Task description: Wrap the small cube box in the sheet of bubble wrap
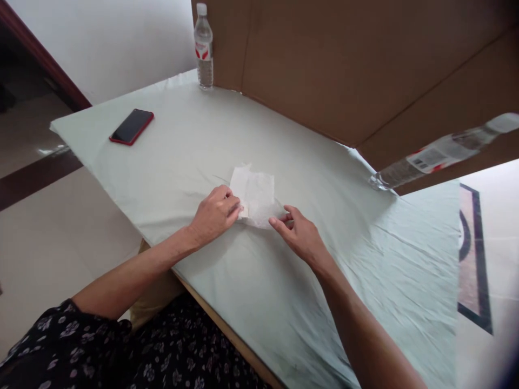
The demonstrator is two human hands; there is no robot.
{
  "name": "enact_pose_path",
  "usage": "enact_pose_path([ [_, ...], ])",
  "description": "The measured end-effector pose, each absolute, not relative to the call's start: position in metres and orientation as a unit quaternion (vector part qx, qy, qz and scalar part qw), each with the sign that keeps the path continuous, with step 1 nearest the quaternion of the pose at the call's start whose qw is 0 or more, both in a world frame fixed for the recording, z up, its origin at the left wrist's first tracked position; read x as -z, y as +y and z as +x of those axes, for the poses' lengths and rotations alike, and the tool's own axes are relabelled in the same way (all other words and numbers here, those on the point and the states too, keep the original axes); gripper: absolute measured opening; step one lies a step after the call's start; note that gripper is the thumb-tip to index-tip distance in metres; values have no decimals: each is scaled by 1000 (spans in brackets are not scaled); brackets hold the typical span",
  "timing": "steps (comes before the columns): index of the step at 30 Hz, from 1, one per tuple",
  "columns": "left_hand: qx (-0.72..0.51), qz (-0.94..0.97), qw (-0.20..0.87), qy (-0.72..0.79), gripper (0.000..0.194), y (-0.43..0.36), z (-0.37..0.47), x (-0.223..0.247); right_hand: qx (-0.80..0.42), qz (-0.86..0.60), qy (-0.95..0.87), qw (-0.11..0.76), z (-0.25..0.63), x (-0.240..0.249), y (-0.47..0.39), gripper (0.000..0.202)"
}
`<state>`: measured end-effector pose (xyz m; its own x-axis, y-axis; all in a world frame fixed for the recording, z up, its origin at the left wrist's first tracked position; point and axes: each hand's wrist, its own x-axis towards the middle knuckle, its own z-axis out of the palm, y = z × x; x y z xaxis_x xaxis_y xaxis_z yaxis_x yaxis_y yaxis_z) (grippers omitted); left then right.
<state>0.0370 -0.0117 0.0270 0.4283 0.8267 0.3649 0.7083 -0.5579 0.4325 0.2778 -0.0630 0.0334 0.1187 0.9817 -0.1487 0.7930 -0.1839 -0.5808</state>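
A thin white sheet, perhaps tissue (pixel 259 187), lies on the pale green cloth near the middle of the table. Below it a translucent, crinkled plastic piece (pixel 261 216) spreads between the hands. My left hand (pixel 217 212) is closed at the left edge, its fingers pinched on a small pale piece (pixel 244 211) that is mostly covered. My right hand (pixel 298 229) is at the right side of the plastic, with thumb and fingers apart and the thumb tip touching or very near its edge.
A red-edged phone (pixel 132 127) lies at the left on the cloth-covered table (pixel 178 135). One water bottle (pixel 204 48) stands at the back; another bottle (pixel 438 154) is at the right. Both are against a large brown cardboard panel (pixel 324 65).
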Motion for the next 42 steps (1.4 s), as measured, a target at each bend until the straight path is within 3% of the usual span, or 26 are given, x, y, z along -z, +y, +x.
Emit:
enact_pose_path([
  [5,-287,863,72,408,24,-11,36,-18,-269,-722,-599,217,255,-23,-43,76],
  [9,-274,871,66,404,23,-9,36,-19,-268,-694,-594,305,239,-11,-36,84],
  [18,-218,869,90,435,21,-8,40,-27,-298,-644,-566,420,205,-19,-36,81],
  [25,-237,836,220,442,19,0,40,-28,-371,-630,-533,426,197,-26,-34,80],
  [29,-285,776,355,437,50,1,35,-31,-402,-593,-571,401,202,-33,-42,61],
  [32,-321,720,429,441,54,-4,34,-30,-350,-591,-639,346,204,-36,-47,59],
  [37,-337,718,375,479,47,-10,42,-22,-313,-570,-699,297,211,-39,-46,64],
  [42,-328,736,336,487,47,-10,45,-20,-379,-579,-580,429,226,-34,-32,50],
])
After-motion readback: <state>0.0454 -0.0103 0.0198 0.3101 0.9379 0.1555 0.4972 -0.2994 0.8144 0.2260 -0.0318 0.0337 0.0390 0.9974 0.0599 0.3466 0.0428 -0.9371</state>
